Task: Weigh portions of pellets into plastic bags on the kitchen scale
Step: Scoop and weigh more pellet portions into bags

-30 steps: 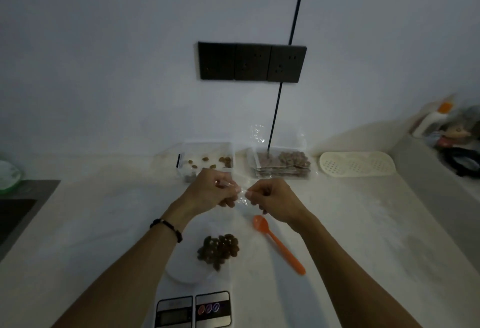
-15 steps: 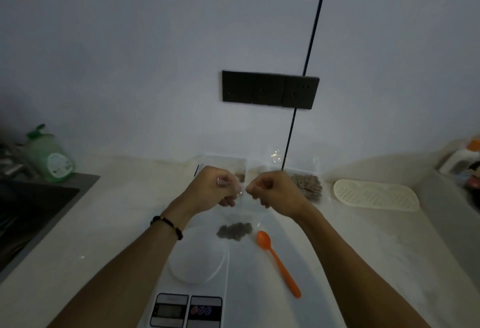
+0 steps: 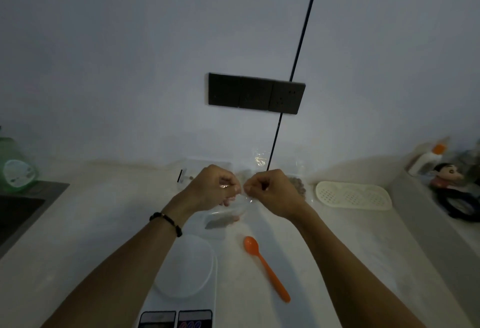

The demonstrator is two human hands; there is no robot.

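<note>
Your left hand [image 3: 211, 187] and right hand [image 3: 272, 192] sit almost touching, leaving no way between them. Just behind them, clear tubs [image 3: 207, 169] block the reach to the wall. Below your left forearm stands the scale [image 3: 181, 288]; the orange spoon [image 3: 267, 268] lies between your forearms. Right of your right hand lies a perforated tray [image 3: 353, 195], with bare counter [image 3: 363, 249] nearer you. Left of your left hand, bare counter runs to the sink [image 3: 18, 210].
</note>
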